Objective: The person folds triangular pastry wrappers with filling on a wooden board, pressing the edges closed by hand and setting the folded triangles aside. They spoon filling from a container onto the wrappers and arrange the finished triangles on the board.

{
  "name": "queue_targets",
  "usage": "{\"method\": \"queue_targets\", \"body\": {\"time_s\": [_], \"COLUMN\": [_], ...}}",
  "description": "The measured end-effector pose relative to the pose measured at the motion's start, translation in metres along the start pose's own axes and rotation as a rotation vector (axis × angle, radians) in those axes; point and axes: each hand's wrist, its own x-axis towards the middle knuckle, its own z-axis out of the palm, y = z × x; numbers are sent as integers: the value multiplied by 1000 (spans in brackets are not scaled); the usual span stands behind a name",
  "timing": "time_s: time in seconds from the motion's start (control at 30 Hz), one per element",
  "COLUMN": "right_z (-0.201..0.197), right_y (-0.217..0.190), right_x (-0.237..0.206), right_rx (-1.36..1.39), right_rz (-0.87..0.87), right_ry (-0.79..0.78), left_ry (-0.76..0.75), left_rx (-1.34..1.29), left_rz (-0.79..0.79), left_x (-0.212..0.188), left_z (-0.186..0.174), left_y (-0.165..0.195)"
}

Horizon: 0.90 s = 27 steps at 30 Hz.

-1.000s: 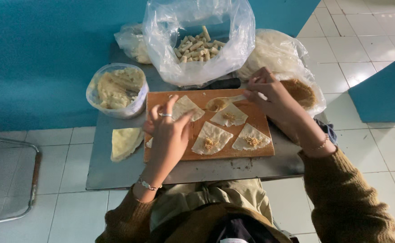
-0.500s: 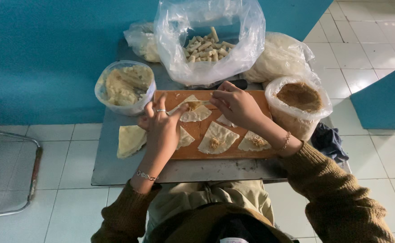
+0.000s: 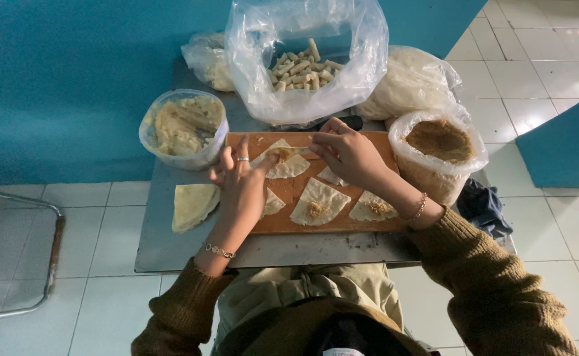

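Note:
Several triangular pastry sheets with small heaps of brown filling lie on a wooden board [image 3: 283, 224]. Both hands work on the far-left sheet [image 3: 288, 165]. My left hand [image 3: 240, 188], with a ring, pinches its left corner. My right hand [image 3: 349, 153] folds the sheet's top edge over the filling with its fingertips. Two other filled sheets [image 3: 317, 203] lie near the board's front edge, one partly under my right wrist.
A bowl of pale paste [image 3: 184, 126] stands at the left, and a bag of rolled pieces [image 3: 303, 66] sits behind the board. A bag of brown filling [image 3: 440, 146] is at the right. A stack of sheets [image 3: 194, 204] lies on the metal table [image 3: 164, 244].
My right hand came from the brown filling bag leftward to the far-left sheet. My left hand stayed at the board's left end and now pinches that sheet.

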Motion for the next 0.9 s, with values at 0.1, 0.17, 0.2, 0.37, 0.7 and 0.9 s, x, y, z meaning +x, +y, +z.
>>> {"method": "queue_targets", "body": {"time_s": [0.1, 0.17, 0.2, 0.37, 0.7, 0.9], "right_z": [-2, -3, -3, -1, -9, -23], "right_y": [1, 1, 1, -9, -19, -17], "right_x": [0, -1, -2, -8, -5, -10], "right_rx": [-12, 3, 11, -136, -178, -143], "right_rz": [48, -47, -94, -146, -136, -154], "right_ry": [-27, 34, 63, 63, 49, 99], "left_ry": [-24, -1, 10, 19, -24, 50], "left_rx": [-7, -15, -20, -13, 3, 41], "left_rz": [-5, 7, 13, 23, -26, 18], "left_x": [-1, -1, -2, -6, -6, -10], "left_z": [-1, -2, -2, -1, 6, 2], "left_y": [0, 1, 2, 4, -1, -2]}}
